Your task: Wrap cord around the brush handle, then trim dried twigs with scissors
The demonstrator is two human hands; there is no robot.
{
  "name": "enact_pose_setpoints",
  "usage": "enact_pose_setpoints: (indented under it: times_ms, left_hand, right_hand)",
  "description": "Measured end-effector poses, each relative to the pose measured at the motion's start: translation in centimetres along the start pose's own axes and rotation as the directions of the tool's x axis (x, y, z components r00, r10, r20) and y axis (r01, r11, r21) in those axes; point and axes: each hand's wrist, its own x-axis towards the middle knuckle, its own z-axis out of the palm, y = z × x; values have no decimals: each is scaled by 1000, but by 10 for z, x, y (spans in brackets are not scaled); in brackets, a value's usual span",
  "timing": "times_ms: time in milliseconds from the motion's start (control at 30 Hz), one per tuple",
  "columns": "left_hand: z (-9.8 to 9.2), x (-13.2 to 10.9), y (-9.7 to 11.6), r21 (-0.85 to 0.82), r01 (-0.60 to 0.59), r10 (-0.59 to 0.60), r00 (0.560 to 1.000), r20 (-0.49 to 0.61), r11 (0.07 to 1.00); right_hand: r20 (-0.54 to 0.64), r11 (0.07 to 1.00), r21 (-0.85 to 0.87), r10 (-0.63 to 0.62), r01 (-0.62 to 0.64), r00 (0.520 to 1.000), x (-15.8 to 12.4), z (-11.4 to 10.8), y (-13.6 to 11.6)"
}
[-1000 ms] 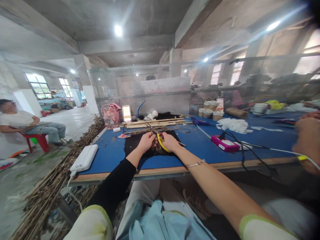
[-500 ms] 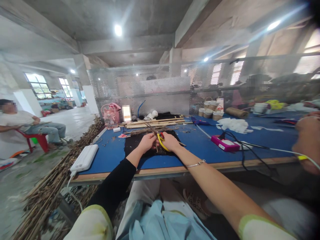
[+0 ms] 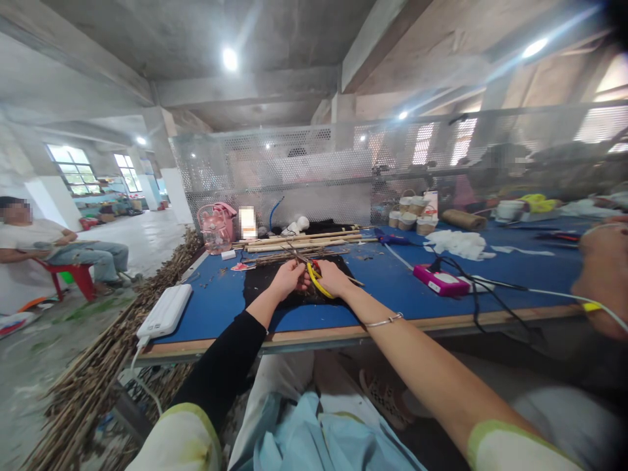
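Scissors with yellow and red handles [image 3: 318, 281] are in my right hand [image 3: 332, 277], whose fingers are wrapped in the loops. Their blades point forward and left, over the sticks. My left hand [image 3: 288, 277] is closed right beside the scissors, pinching what looks like a thin twig; the fingers hide most of it. Both hands are above a black cloth [image 3: 260, 288] on the blue table. Just beyond them lie thin brown twigs [image 3: 324, 254], with thicker pale sticks [image 3: 304, 243] behind.
A white power bank [image 3: 165, 311] with a cable lies at the table's left corner. To the right are a magenta power strip [image 3: 440, 280], black cords, white fabric [image 3: 458, 243] and small baskets [image 3: 409, 216]. Another person's arm [image 3: 606, 275] is at the far right.
The short twig end that stuck out below my fingers is hardly visible now. My hands stay in nearly the same place, with the scissors still in the right one.
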Motion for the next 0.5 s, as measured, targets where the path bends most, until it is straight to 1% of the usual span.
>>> enact_pose_setpoints:
  times_ms: [100,333,400,500]
  left_hand:
    - [0,0,-1,14,-9,9,1000,3,1000]
    - [2,-2,2,-17,25,-24,999,45,1000]
    - [2,-2,2,-26,35,-34,998,49,999]
    - [2,-3,2,-46,20,-17,998,58,999]
  right_hand:
    - [4,999,20,-36,36,999,1,1,0]
    - [-41,999,45,-15,17,999,1,6,4]
    - [-41,999,47,-13,15,999,1,6,4]
    - [-17,998,58,-12,13,1000,-1,5,2]
